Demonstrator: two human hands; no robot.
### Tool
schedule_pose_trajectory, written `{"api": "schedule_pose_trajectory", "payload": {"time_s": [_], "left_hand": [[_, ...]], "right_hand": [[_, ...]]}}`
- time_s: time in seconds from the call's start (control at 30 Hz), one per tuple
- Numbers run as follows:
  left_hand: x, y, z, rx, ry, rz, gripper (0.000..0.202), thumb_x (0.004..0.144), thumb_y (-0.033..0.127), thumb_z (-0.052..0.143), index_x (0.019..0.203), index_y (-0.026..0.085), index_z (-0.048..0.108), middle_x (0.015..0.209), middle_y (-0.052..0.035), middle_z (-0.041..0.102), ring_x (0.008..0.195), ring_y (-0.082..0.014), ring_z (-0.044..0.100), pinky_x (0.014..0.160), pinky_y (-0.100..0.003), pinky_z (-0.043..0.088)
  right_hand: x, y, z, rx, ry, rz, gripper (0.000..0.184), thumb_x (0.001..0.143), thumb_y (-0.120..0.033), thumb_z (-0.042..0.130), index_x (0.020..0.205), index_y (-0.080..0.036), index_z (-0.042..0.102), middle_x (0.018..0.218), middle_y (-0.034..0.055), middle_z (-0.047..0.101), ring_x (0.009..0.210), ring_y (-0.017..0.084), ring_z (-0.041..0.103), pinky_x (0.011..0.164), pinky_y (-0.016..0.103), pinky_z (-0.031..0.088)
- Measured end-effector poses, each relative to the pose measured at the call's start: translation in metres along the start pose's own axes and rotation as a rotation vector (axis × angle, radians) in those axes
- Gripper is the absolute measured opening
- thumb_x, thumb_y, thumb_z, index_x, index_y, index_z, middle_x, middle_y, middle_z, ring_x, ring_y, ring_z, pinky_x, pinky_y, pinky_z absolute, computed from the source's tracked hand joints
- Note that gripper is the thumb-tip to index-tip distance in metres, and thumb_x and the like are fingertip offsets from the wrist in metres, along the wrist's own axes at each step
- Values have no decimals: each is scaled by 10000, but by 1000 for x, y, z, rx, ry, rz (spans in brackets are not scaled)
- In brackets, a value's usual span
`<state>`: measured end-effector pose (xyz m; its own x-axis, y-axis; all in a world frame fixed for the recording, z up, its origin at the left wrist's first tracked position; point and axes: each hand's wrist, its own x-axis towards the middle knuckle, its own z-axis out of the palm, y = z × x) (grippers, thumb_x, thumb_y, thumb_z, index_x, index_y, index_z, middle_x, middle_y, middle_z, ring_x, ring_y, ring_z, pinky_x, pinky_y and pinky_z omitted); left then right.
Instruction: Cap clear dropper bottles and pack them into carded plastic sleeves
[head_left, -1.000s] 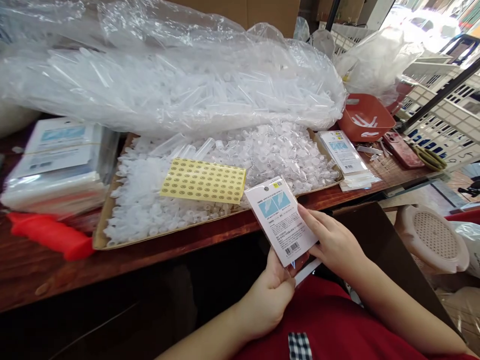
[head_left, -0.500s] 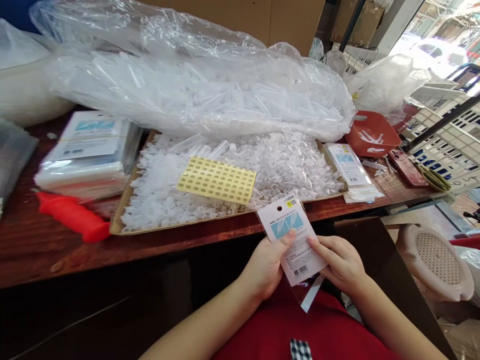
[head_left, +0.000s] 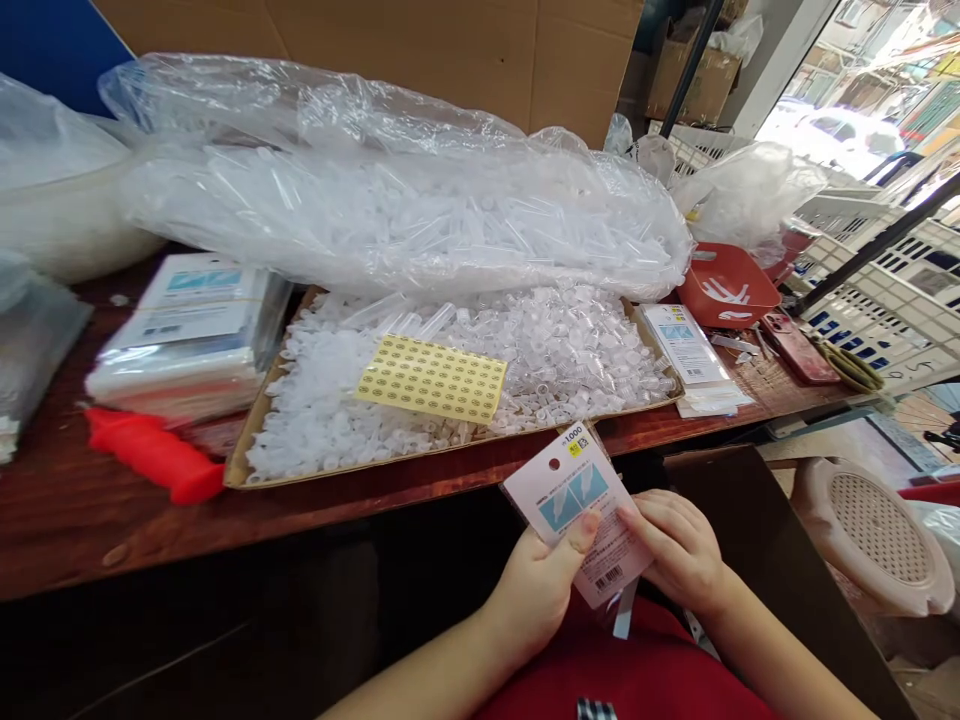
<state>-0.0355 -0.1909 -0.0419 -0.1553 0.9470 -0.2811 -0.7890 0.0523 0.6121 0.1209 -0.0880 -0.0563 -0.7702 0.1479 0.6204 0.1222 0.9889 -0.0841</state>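
Both hands hold one small white printed card [head_left: 570, 490] with a blue picture, a barcode and a punched hole, inside a clear sleeve, in front of the table edge above my lap. My left hand [head_left: 536, 590] grips it from the left with the thumb pressed on its face. My right hand [head_left: 679, 550] pinches its right edge with curled fingers. Just beyond lies a cardboard tray [head_left: 240, 465] heaped with small clear plastic caps [head_left: 570, 345], and a yellow sticker sheet [head_left: 431, 378] rests on top.
A big clear bag of plastic tubes [head_left: 405, 210] fills the back of the wooden table [head_left: 90, 520]. Stacked card packs [head_left: 187, 335] and a red tool [head_left: 154, 455] lie left. More cards [head_left: 686, 345], a red basket [head_left: 731, 285] and a phone [head_left: 799, 345] sit right. White crates [head_left: 885, 300] stand far right.
My left hand slid up from the card's bottom to grip its left side with the thumb on its face. The card tilted and sank a little toward my lap. The view shifted slightly.
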Motion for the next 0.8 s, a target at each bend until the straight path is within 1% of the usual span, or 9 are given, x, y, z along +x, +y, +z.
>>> {"api": "schedule_pose_trajectory", "payload": {"time_s": [0.07,0.1,0.2,0.27,0.4,0.5,0.67,0.8], "left_hand": [[-3,0,0,27,-19,16,332,762,377,749,1042,199,755,1125,-79,748,1137,-316,621,1076,-469,393],[-4,0,0,41,-30,22,330,766,388,741,1037,200,757,1119,-79,750,1129,-318,625,1066,-476,405],[-7,0,1,82,-56,43,324,766,412,734,1011,203,767,1122,-77,749,1135,-316,622,1066,-471,408],[-8,0,1,108,-79,64,309,777,408,724,1009,209,769,1144,-71,741,1155,-304,611,1080,-452,398],[-10,1,-2,115,-110,81,294,812,396,692,1050,234,754,1202,-50,717,1180,-284,598,1079,-426,405],[-11,1,-1,92,-83,63,332,789,417,710,1062,233,750,1184,-55,725,1161,-293,611,1062,-427,421],[-10,2,7,61,-39,39,373,735,431,756,1047,225,757,1108,-63,756,1096,-299,648,1028,-429,448],[-4,6,7,18,-2,12,337,677,353,819,979,210,776,1075,-69,767,1068,-303,661,1015,-432,454]], "right_hand": [[0,0,-3,17,-17,-45,551,961,-216,457,1485,-161,298,969,117,702,948,221,662,824,376,562],[1,0,-4,19,0,-58,535,961,-203,455,1476,-150,319,967,118,704,954,220,663,826,373,561],[2,0,-4,3,110,-65,485,953,-143,452,1434,-142,399,915,107,707,897,208,673,768,358,560],[4,-1,-3,-8,157,-70,476,948,-124,458,1422,-141,420,889,101,706,860,202,673,732,348,551],[7,-2,-3,5,152,-106,471,959,-137,447,1428,-133,410,890,103,707,895,201,670,762,349,551],[7,-1,-4,18,113,-133,476,971,-156,428,1444,-122,381,907,107,712,930,205,670,796,356,556],[7,-3,-5,-11,134,-60,474,971,-139,404,1445,-160,389,902,102,717,851,194,688,735,339,566],[9,-3,-1,18,102,10,542,945,-110,385,1478,-189,327,923,109,719,815,207,695,706,349,583]]}}
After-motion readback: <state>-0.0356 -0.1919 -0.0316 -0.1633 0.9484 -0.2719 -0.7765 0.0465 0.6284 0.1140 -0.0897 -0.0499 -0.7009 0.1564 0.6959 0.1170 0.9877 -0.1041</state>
